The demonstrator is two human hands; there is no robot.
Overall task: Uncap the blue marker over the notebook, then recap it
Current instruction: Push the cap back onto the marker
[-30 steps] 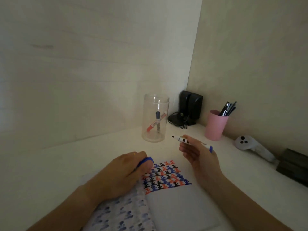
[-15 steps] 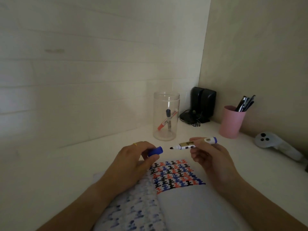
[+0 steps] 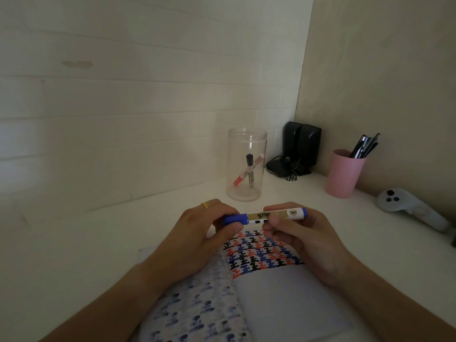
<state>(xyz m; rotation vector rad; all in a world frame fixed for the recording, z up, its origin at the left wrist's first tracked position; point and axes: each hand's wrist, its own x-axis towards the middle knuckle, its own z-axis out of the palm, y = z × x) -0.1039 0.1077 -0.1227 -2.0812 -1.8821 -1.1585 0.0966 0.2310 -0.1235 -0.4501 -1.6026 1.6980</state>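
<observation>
**Cap back on marker, recap step about done**

Left hand (image 3: 197,233) pinching blue cap (image 3: 235,219), fingers curled round it, gold ring on one finger. Cap now seated on blue marker (image 3: 271,215); half a second ago held apart with the bare tip showing. Gap closed, so uncapping done and recap probably finished; can't tell if clicked fully home. Marker held level, just above far edge of open notebook (image 3: 283,292), over the block of red, blue and black marks. Right hand (image 3: 303,233) gripping barrel between thumb and fingertips, blue tail end sticking out past them.

White tabletop (image 3: 74,255) in a dim corner, white panelled wall behind. Clear jar (image 3: 246,166) with two markers well beyond hands, then black speakers (image 3: 302,146), pink cup (image 3: 344,174) of pens, white controller (image 3: 404,203) far right.
</observation>
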